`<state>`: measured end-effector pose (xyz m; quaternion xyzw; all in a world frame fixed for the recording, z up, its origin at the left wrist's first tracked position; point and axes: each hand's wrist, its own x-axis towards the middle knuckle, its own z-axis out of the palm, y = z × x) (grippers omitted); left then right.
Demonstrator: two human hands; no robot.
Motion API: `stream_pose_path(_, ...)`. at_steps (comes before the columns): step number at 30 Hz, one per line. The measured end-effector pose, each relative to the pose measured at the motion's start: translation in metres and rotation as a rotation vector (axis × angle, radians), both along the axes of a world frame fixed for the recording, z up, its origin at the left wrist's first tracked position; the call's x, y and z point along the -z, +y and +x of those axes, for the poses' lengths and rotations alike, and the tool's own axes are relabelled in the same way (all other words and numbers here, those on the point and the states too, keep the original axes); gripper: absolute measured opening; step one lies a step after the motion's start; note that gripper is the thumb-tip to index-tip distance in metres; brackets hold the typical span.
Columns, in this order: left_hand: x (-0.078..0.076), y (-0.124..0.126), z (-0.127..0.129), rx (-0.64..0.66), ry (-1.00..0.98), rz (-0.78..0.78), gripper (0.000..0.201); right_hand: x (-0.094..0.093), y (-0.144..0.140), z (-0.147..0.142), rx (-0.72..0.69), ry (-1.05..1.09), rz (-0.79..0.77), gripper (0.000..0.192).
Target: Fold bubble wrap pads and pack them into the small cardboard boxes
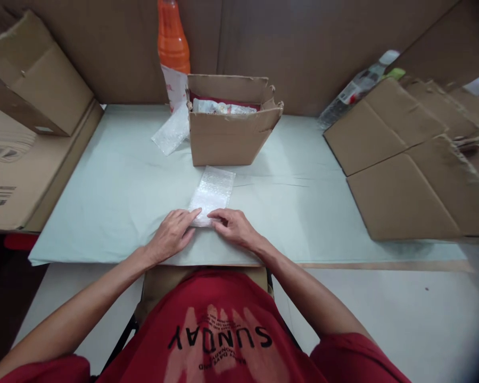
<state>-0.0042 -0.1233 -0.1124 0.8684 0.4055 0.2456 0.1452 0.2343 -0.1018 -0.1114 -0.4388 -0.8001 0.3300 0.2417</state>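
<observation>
A clear bubble wrap bag (pixel 212 190) lies flat on the pale green cloth of the table, its near end between my two hands. My left hand (pixel 173 232) grips the near left corner, thumb and fingertips closing on the edge. At the near right corner, my right hand (pixel 235 226) pinches the same edge with curled fingers. Whether anything is inside the bag I cannot tell. Just beyond its far end stands an open cardboard box (pixel 225 139) holding small silvery-white packets (pixel 223 108).
Another piece of bubble wrap (pixel 172 130) lies left of the box, near an orange bottle (pixel 173 40). Large cartons (pixel 8 159) border the left side. On the right, cardboard boxes (pixel 403 186) stand beside a clear plastic bottle (pixel 355 90). Cardboard panels wall the back.
</observation>
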Motion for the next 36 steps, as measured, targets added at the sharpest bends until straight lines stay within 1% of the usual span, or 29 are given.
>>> stream_pose_path(1,-0.001,0.002,0.002,-0.034,-0.028,-0.029,0.051,-0.004,0.0,0.002,-0.002,0.024,-0.045,0.027)
stream_pose_path(2,-0.004,0.004,0.003,-0.065,-0.058,-0.069,0.047,-0.01,-0.002,0.005,0.003,0.044,-0.055,0.027)
stream_pose_path(3,-0.008,0.005,0.005,-0.092,-0.087,-0.116,0.043,-0.015,-0.007,0.007,0.025,0.061,-0.024,0.027)
stream_pose_path(5,-0.017,0.006,0.007,-0.119,-0.13,-0.229,0.041,-0.027,-0.024,0.012,0.115,0.078,0.139,0.025)
stream_pose_path(7,-0.025,0.005,0.008,-0.111,-0.142,-0.358,0.041,-0.037,-0.045,0.016,0.194,0.062,0.329,0.022)
stream_pose_path(8,-0.027,0.005,0.009,-0.105,-0.137,-0.414,0.041,-0.039,-0.055,0.017,0.189,0.038,0.391,0.021)
stream_pose_path(10,-0.027,0.007,0.011,-0.11,-0.102,-0.46,0.04,-0.04,-0.068,0.016,0.082,-0.044,0.445,0.022)
stream_pose_path(12,-0.023,0.011,0.015,-0.142,-0.062,-0.399,0.036,-0.032,-0.07,0.012,-0.051,-0.163,0.464,0.027)
stream_pose_path(14,-0.018,0.015,0.018,-0.171,-0.04,-0.314,0.034,-0.021,-0.061,0.007,-0.094,-0.288,0.485,0.034)
stream_pose_path(17,-0.014,0.016,0.02,-0.194,-0.078,-0.165,0.031,-0.007,-0.041,0.001,-0.043,-0.396,0.484,0.034)
stream_pose_path(19,-0.015,0.009,0.019,-0.168,-0.122,-0.033,0.031,-0.004,-0.032,0.001,-0.015,-0.392,0.444,0.03)
stream_pose_path(21,-0.016,-0.003,0.015,-0.11,-0.149,0.05,0.031,-0.006,-0.028,0.005,-0.002,-0.34,0.372,0.027)
stream_pose_path(22,-0.016,-0.009,0.013,-0.081,-0.154,0.056,0.031,-0.008,-0.028,0.008,-0.005,-0.3,0.324,0.027)
stream_pose_path(24,-0.016,-0.021,0.011,-0.052,-0.17,0.006,0.032,-0.012,-0.031,0.014,-0.033,-0.21,0.204,0.028)
stream_pose_path(26,-0.014,-0.025,0.011,-0.061,-0.182,-0.07,0.033,-0.016,-0.036,0.02,-0.059,-0.14,0.1,0.031)
stream_pose_path(27,-0.013,-0.025,0.013,-0.074,-0.183,-0.098,0.033,-0.018,-0.039,0.022,-0.044,-0.128,0.088,0.031)
stream_pose_path(28,-0.012,-0.022,0.016,-0.093,-0.181,-0.115,0.033,-0.02,-0.042,0.023,-0.011,-0.138,0.111,0.031)
stream_pose_path(29,-0.011,-0.018,0.019,-0.117,-0.176,-0.124,0.033,-0.022,-0.045,0.023,0.029,-0.164,0.166,0.031)
stream_pose_path(31,-0.009,-0.006,0.025,-0.185,-0.163,-0.14,0.031,-0.024,-0.049,0.021,0.068,-0.243,0.309,0.03)
stream_pose_path(33,-0.008,0.004,0.03,-0.255,-0.144,-0.154,0.03,-0.024,-0.049,0.017,0.026,-0.33,0.397,0.031)
stream_pose_path(35,-0.008,0.008,0.032,-0.325,-0.162,-0.167,0.03,-0.021,-0.044,0.012,-0.023,-0.39,0.413,0.033)
stream_pose_path(36,-0.009,0.006,0.032,-0.372,-0.215,-0.201,0.032,-0.019,-0.039,0.011,-0.026,-0.402,0.402,0.033)
